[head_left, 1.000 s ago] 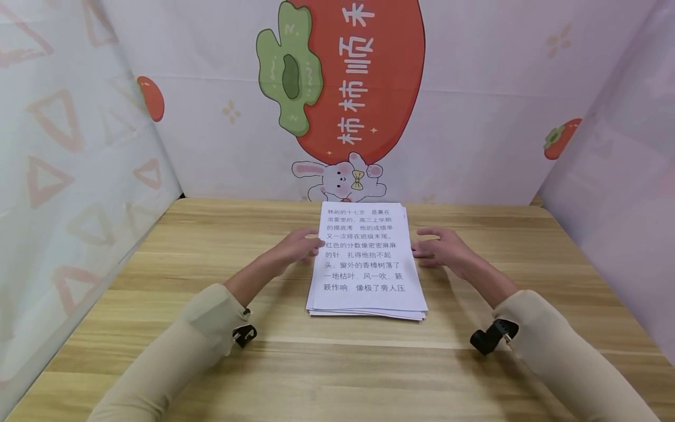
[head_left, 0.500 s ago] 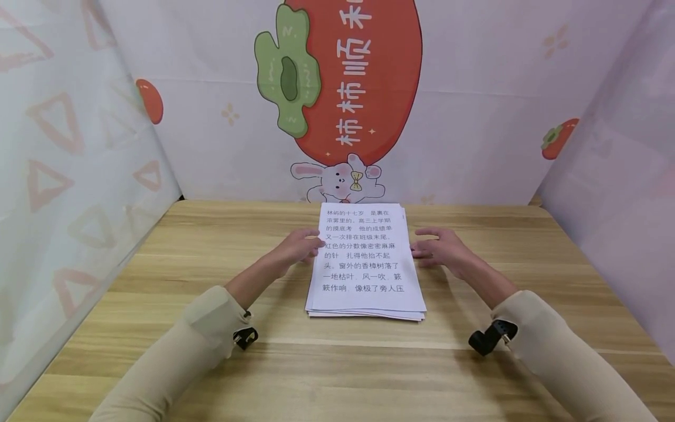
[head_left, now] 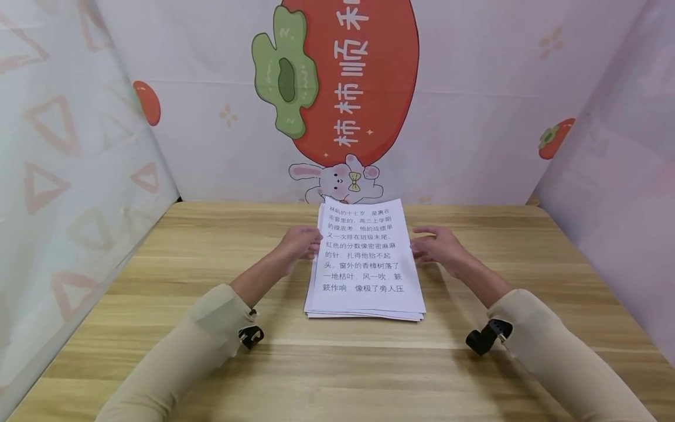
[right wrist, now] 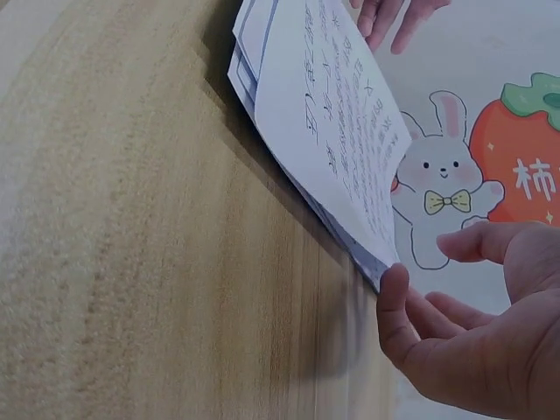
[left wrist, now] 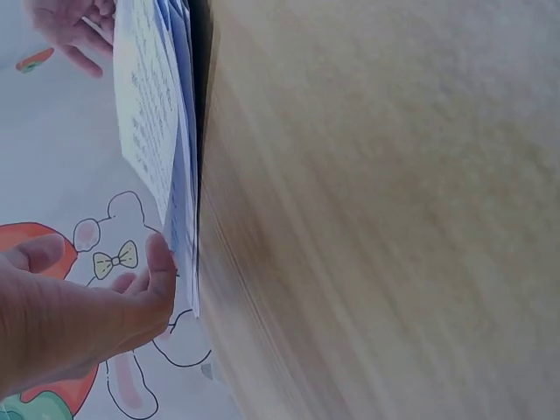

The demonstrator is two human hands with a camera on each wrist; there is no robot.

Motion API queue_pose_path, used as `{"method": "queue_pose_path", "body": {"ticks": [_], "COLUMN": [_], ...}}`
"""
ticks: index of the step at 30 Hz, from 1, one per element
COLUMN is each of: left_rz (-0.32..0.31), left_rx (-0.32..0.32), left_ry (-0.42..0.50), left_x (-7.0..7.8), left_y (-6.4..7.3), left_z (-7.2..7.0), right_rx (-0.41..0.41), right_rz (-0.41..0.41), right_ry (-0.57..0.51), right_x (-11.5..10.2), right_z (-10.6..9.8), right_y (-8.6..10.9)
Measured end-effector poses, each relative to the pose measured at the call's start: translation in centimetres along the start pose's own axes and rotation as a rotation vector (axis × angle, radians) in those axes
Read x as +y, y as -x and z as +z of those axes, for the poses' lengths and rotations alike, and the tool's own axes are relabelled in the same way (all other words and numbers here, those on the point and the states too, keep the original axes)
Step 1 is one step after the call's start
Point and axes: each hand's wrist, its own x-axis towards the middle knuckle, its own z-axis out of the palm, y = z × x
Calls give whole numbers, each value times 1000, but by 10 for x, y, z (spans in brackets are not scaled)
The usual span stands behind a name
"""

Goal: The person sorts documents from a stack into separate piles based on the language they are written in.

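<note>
A stack of white paper sheets (head_left: 313, 310) lies on the wooden table, its top sheet (head_left: 364, 299) printed with large Chinese characters. My left hand (head_left: 297, 243) is at the left edge, bent fingertips right at the paper and thumb apart from it. In the left wrist view, the top sheet's side is raised off the sheets beneath, and its far left corner lifts in the head view. Opposite, my right hand (head_left: 437, 243) has relaxed fingers; its fingertips (right wrist: 394, 284) are close to the stack's far corner in the right wrist view, thumb held away.
The wooden table (head_left: 337, 375) extends around the stack. A printed cloth backdrop (head_left: 474, 135) with a persimmon and a rabbit stands behind it, with cloth walls left and right. Black wrist mounts (head_left: 482, 340) stick out below both cuffs.
The top sheet's left side has lifted and shifted right, baring a strip of the sheets below. My left fingers have moved slightly at the edge; the right hand stays nearly where it was.
</note>
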Motion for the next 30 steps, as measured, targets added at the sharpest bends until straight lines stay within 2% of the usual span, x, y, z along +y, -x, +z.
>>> {"method": "queue_pose_path", "body": {"ticks": [5, 10, 15, 18, 30], "left_rz": [34, 44, 48, 62, 59], "left_rx": [13, 15, -9, 0, -2], "left_ry": [-7, 7, -24, -50, 4], "left_x": [1, 3, 1, -2, -3], "left_y": [-5, -10, -17, -21, -24], "left_z": [1, 5, 9, 8, -1], "right_rx": [67, 99, 70, 42, 26], "right_rz": [-36, -19, -9, -13, 38], "right_ry": [10, -8, -29, -40, -34], "right_x": [2, 4, 6, 6, 2], "right_z": [2, 2, 3, 4, 5], "right_y": [-2, -7, -12, -14, -22]}}
